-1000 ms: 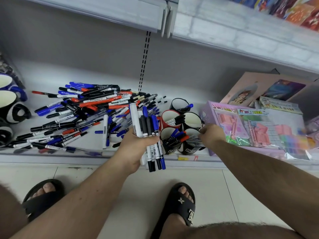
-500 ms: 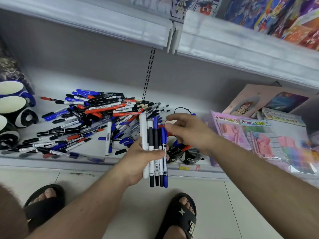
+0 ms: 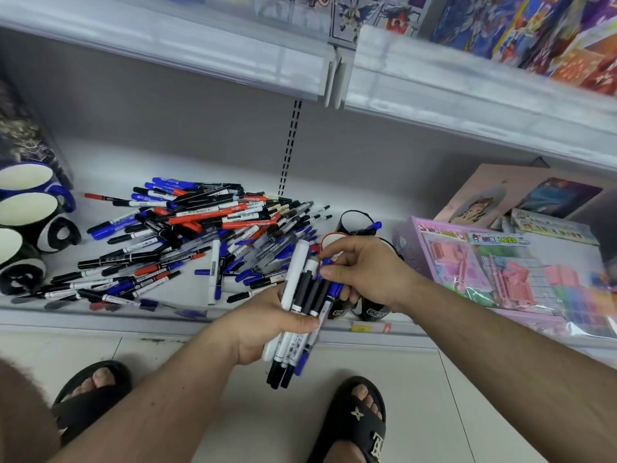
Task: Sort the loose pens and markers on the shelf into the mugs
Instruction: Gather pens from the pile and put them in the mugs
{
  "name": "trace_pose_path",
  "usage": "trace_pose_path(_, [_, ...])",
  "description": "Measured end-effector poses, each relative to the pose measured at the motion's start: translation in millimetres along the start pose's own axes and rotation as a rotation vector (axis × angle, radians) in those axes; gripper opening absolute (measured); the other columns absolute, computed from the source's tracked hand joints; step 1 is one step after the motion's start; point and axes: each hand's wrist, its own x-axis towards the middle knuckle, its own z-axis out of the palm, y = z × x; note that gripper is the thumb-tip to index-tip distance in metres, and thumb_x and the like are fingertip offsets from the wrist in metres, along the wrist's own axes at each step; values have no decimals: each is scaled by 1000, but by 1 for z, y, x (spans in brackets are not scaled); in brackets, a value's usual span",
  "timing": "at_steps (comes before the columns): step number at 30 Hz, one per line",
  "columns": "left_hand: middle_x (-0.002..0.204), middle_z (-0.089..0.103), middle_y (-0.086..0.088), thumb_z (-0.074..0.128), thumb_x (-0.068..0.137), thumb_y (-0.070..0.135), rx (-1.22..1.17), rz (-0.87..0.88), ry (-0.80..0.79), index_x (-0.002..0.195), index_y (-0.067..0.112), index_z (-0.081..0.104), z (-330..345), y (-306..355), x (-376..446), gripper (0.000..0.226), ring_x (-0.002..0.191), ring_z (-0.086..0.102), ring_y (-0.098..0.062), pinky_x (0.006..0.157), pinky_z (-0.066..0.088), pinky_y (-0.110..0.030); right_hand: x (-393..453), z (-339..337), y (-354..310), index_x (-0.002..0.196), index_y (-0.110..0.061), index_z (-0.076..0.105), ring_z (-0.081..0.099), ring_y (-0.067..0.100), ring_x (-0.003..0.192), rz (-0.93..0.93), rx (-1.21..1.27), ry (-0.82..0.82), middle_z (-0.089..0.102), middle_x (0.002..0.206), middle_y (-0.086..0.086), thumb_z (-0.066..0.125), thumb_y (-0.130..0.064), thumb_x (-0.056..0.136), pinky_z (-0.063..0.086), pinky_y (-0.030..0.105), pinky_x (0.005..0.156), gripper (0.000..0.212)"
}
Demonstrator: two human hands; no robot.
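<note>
My left hand (image 3: 263,320) grips a bundle of markers (image 3: 302,289), black, white and blue, held upright over the shelf's front edge. My right hand (image 3: 364,269) pinches the top of a blue marker (image 3: 334,290) at the bundle's right side. A big pile of loose pens and markers (image 3: 187,242), red, blue and black, lies on the white shelf (image 3: 200,168). Behind my hands stands a cluster of black mugs (image 3: 372,309), mostly hidden; one at the back (image 3: 350,220) holds a blue pen.
Three black, white and blue mugs (image 3: 23,208) stand at the shelf's left end. Pink packaged toy sets (image 3: 500,269) and flat boxes lie to the right. An upper shelf (image 3: 434,85) overhangs. My sandalled feet (image 3: 357,416) stand on the tiled floor below.
My right hand left the mugs, moved left to the bundle and now pinches a blue marker in it. The left hand tilted the bundle slightly rightward. The camera tipped upward.
</note>
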Motion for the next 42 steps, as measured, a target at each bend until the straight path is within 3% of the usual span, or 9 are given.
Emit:
trace_pose_path(4, [89,74,-9,68,80,-13,56,-49,-28,108,7,65,-1,-3,1,35,80,70,-21,71,55,-28,-1,-11,8,91,-6,70,57,11,43,37,-18,-23,67,63,2,69,-7,90,47,22,42,2])
trace_pose_path(8, [78,73,-6,64,82,-15,45,-68,-17,98,8,63,-2,-1,1,28,69,70,-19,61,54,-25,-1,-33,8,88,-12,68,59,10,46,71,-39,29,67,59,-2,67,-7,91,49,22,47,6])
trace_pose_path(14, [88,76,-8,64,85,-8,-230,-28,289,100,7,65,-16,-5,13,21,70,73,-17,62,54,-31,10,-91,28,96,3,67,59,17,49,118,239,592,66,74,14,65,-5,92,56,23,52,9])
trace_pose_path(17, [81,76,-1,63,88,-4,-324,6,377,108,7,65,-20,-5,19,23,68,73,-13,66,49,-34,18,-97,46,96,2,65,61,15,45,181,240,706,66,76,13,66,-3,91,59,24,54,7])
trace_pose_path(24, [84,77,1,63,89,-5,-331,51,407,122,6,60,-23,-5,22,35,72,74,-14,69,50,-35,16,-93,43,91,-5,69,64,11,50,51,-38,453,69,76,12,68,3,87,60,24,61,8])
trace_pose_path(30, [88,77,0,63,88,-6,-282,66,381,114,9,64,-24,-6,23,30,77,74,-16,77,53,-39,32,-68,60,102,-10,75,71,23,77,35,-420,315,74,88,5,73,-8,86,57,32,80,16])
trace_pose_path(33, [91,77,-2,64,87,-7,-300,74,376,111,11,65,-22,-6,23,30,81,74,-19,79,52,-39,45,-41,80,107,-14,74,63,21,85,-35,-764,270,72,98,6,65,-16,92,51,30,79,17])
trace_pose_path(37, [90,76,-5,64,85,-9,-299,92,366,107,8,66,-21,-7,22,27,79,72,-21,79,51,-36,54,-16,99,106,-15,71,62,27,91,-61,-1028,108,68,102,8,54,-25,98,51,33,78,21])
trace_pose_path(42, [89,75,-6,65,83,-11,-268,103,290,100,7,68,-21,-8,17,25,81,71,-22,72,56,-29,56,-16,100,114,-16,70,60,26,96,16,-1117,82,61,112,8,53,-25,98,50,30,82,25])
